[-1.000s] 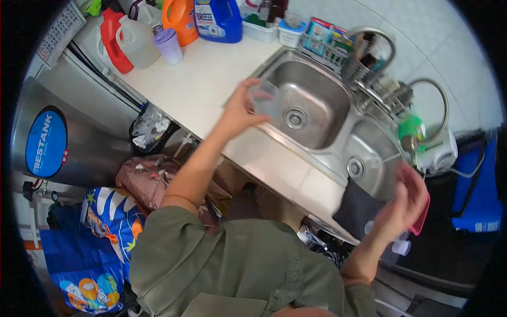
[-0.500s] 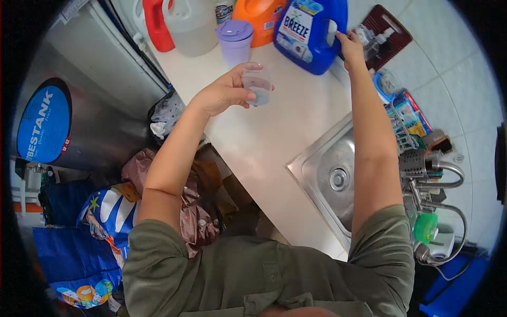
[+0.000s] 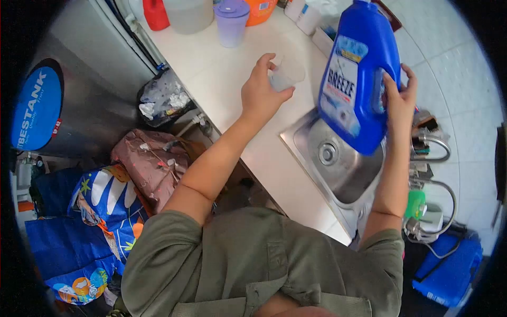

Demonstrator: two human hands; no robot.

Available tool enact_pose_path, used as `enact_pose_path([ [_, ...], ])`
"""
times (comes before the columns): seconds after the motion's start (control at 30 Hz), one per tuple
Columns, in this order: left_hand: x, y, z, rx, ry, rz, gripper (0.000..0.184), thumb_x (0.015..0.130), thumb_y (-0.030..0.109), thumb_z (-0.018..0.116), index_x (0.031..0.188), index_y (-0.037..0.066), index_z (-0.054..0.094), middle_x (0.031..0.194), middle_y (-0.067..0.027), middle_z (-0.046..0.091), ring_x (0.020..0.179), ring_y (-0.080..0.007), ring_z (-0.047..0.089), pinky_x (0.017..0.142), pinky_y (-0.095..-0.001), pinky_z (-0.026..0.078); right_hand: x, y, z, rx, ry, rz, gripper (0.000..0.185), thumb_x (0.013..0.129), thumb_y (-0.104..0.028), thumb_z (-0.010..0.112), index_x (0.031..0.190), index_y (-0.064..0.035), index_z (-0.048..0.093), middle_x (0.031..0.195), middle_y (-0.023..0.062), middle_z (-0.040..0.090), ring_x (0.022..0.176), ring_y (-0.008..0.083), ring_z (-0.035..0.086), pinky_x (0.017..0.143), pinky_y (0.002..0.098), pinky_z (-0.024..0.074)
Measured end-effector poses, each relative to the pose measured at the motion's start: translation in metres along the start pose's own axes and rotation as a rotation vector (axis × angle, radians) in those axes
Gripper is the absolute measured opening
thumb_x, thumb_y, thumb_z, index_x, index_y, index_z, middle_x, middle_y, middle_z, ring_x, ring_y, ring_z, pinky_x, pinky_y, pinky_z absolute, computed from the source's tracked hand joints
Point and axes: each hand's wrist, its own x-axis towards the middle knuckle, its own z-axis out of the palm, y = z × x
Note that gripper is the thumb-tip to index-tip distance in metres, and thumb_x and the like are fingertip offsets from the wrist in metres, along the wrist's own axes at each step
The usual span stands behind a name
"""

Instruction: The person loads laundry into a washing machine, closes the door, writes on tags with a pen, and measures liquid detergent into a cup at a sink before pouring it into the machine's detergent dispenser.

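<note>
My left hand (image 3: 266, 87) is closed around a small clear plastic cup (image 3: 288, 74), held above the counter. By its handle, my right hand (image 3: 400, 95) grips a large blue detergent bottle (image 3: 351, 79) labelled BREEZE. The bottle is raised over the near side of the steel sink (image 3: 356, 187), slightly tilted, and hides part of the basin. Cup and bottle are apart, with the cup to the bottle's left. Whether anything is inside the cup I cannot tell clearly.
At the counter's (image 3: 211, 63) far end stand a lilac lidded cup (image 3: 231, 26), a cloudy jug (image 3: 189, 16) and an orange bottle (image 3: 259, 11). A curved faucet (image 3: 435, 150) rises right of the sink. Bags (image 3: 153, 164) lie on the floor to the left, beside a steel tank (image 3: 100, 100).
My right hand has lifted the blue bottle off the counter and brought it nearer, over the sink. My left hand has moved right with the cup, which is now tilted.
</note>
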Motion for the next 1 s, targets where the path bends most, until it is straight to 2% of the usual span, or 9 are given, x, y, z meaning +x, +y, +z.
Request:
enact_pose_path([
  [0.07, -0.008, 0.009, 0.015, 0.009, 0.059, -0.024, 0.078, 0.054, 0.021, 0.076, 0.120, 0.011, 0.036, 0.097, -0.0090, 0.055, 0.072, -0.0236, 0.056, 0.065, -0.0333, 0.046, -0.026, -0.033, -0.033, -0.128, -0.127, 0.061, 0.043, 0.081, -0.011, 0.061, 0.121, -0.0058, 0.046, 0.075, -0.0010, 0.055, 0.045, 0.0014, 0.036, 0.037, 0.0168, 0.0242],
  [0.1, -0.011, 0.012, 0.023, -0.011, 0.046, -0.026, 0.078, 0.054, 0.021, 0.076, 0.120, 0.011, 0.036, 0.097, -0.0090, 0.055, 0.072, -0.0236, 0.056, 0.065, -0.0333, 0.046, -0.034, -0.040, -0.052, -0.168, -0.223, 0.085, 0.046, 0.081, -0.010, 0.060, 0.124, -0.0063, 0.044, 0.083, 0.0005, 0.057, 0.052, 0.0032, 0.043, 0.044, 0.0169, 0.0311],
  [0.17, -0.021, 0.017, 0.041, -0.038, 0.050, -0.042, 0.077, 0.053, 0.021, 0.075, 0.120, 0.011, 0.036, 0.097, -0.0091, 0.056, 0.076, -0.0252, 0.057, 0.067, -0.0336, 0.046, -0.053, -0.048, -0.082, -0.214, -0.372, 0.048, 0.048, 0.081, -0.008, 0.059, 0.127, -0.0074, 0.044, 0.109, 0.0058, 0.057, 0.088, 0.0106, 0.054, 0.077, 0.0218, 0.0426],
  [0.2, -0.027, 0.020, 0.049, -0.056, 0.034, -0.046, 0.077, 0.053, 0.021, 0.075, 0.120, 0.011, 0.036, 0.097, -0.0091, 0.056, 0.076, -0.0252, 0.057, 0.067, -0.0336, 0.046, -0.062, -0.056, -0.093, -0.233, -0.363, 0.060, 0.048, 0.081, -0.008, 0.059, 0.127, -0.0074, 0.044, 0.109, 0.0058, 0.057, 0.088, 0.0106, 0.054, 0.077, 0.0218, 0.0426],
  [0.23, -0.031, 0.022, 0.057, -0.059, 0.030, -0.032, 0.077, 0.053, 0.021, 0.075, 0.119, 0.011, 0.037, 0.098, -0.0093, 0.056, 0.078, -0.0257, 0.058, 0.067, -0.0334, 0.046, -0.071, -0.069, -0.104, -0.321, -0.436, 0.153, 0.047, 0.081, -0.008, 0.059, 0.126, -0.0071, 0.045, 0.114, 0.0067, 0.054, 0.099, 0.0118, 0.049, 0.086, 0.0244, 0.0377],
  [0.33, -0.042, 0.032, 0.076, -0.110, -0.012, -0.005, 0.077, 0.054, 0.020, 0.075, 0.119, 0.011, 0.036, 0.099, -0.0101, 0.056, 0.081, -0.0269, 0.058, 0.068, -0.0336, 0.046, -0.086, -0.092, -0.126, -0.478, -0.490, 0.322, 0.046, 0.080, -0.008, 0.060, 0.124, -0.0056, 0.047, 0.117, 0.0074, 0.053, 0.104, 0.0126, 0.048, 0.091, 0.0259, 0.0359],
  [0.57, -0.059, 0.044, 0.117, -0.259, -0.115, 0.094, 0.076, 0.057, 0.016, 0.076, 0.120, 0.011, 0.034, 0.097, -0.0106, 0.058, 0.084, -0.0287, 0.059, 0.069, -0.0357, 0.047, -0.092, -0.105, -0.151, -0.541, -0.573, 0.391, 0.047, 0.080, -0.008, 0.060, 0.124, -0.0054, 0.047, 0.118, 0.0088, 0.054, 0.104, 0.0137, 0.050, 0.092, 0.0271, 0.0359],
  [0.67, -0.059, 0.043, 0.127, -0.278, -0.173, 0.088, 0.077, 0.057, 0.016, 0.076, 0.120, 0.011, 0.034, 0.098, -0.0103, 0.058, 0.085, -0.0290, 0.059, 0.070, -0.0359, 0.047, -0.089, -0.099, -0.156, -0.650, -0.641, 0.288, 0.047, 0.079, -0.008, 0.060, 0.124, -0.0058, 0.047, 0.118, 0.0096, 0.054, 0.106, 0.0146, 0.049, 0.093, 0.0276, 0.0352],
  [1.0, -0.056, 0.045, 0.120, -0.357, -0.246, 0.014, 0.073, 0.057, 0.008, 0.074, 0.118, 0.009, 0.034, 0.096, -0.0103, 0.055, 0.085, -0.0290, 0.057, 0.068, -0.0376, 0.046, -0.080, -0.107, -0.142, -0.614, -0.640, 0.413, 0.048, 0.078, -0.007, 0.061, 0.124, -0.0054, 0.047, 0.119, 0.0106, 0.054, 0.108, 0.0152, 0.048, 0.094, 0.0282, 0.0340],
])
